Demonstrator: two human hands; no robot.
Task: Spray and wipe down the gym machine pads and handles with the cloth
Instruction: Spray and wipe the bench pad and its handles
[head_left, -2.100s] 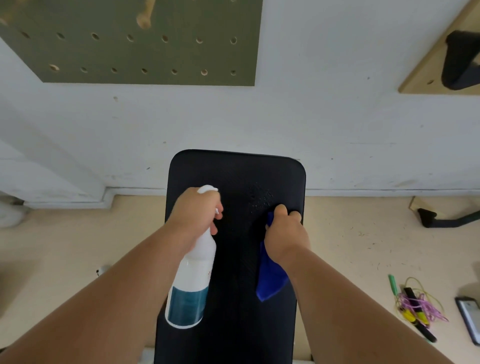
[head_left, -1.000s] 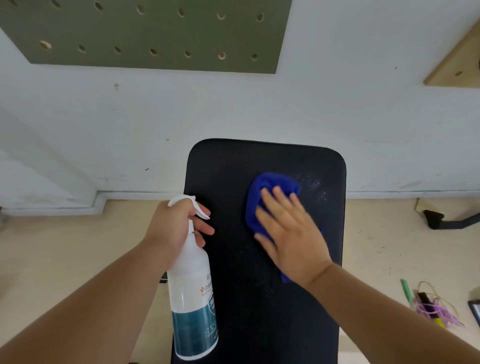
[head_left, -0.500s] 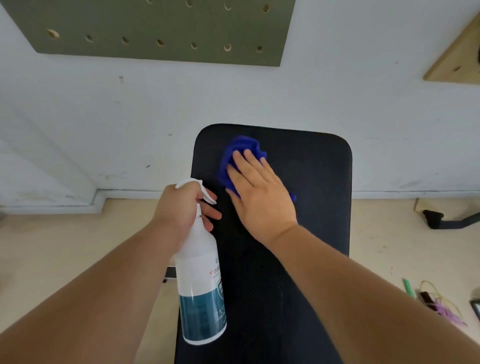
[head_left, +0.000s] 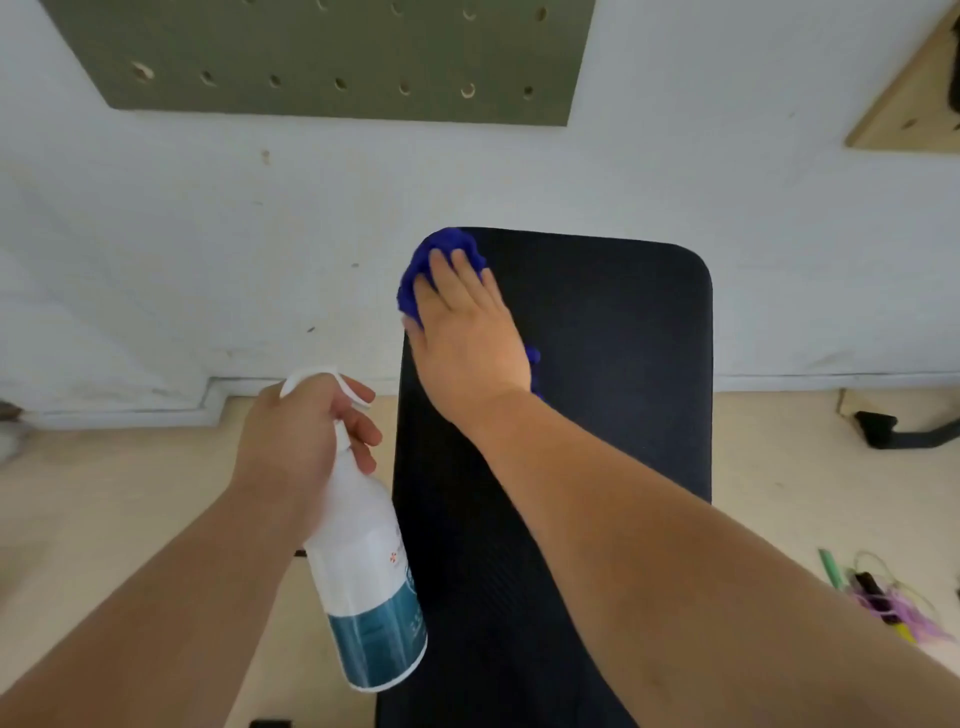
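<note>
A black padded bench pad (head_left: 613, 374) runs away from me toward the white wall. My right hand (head_left: 467, 338) lies flat with straight fingers on a blue cloth (head_left: 436, 260), pressing it against the pad's far left corner; most of the cloth is hidden under the palm. My left hand (head_left: 306, 436) grips the neck of a white spray bottle (head_left: 369, 587) with a teal lower label. The bottle hangs tilted beside the pad's left edge, its nozzle end covered by my fingers.
A green pegboard (head_left: 332, 57) and a wooden board (head_left: 914, 104) hang on the wall. On the beige floor to the right lie a black bracket (head_left: 893, 431) and a tangle of coloured cords and pens (head_left: 883, 597).
My right hand has slid the cloth from the pad's middle right up to its far left corner. The spray bottle has stayed in my left hand beside the pad.
</note>
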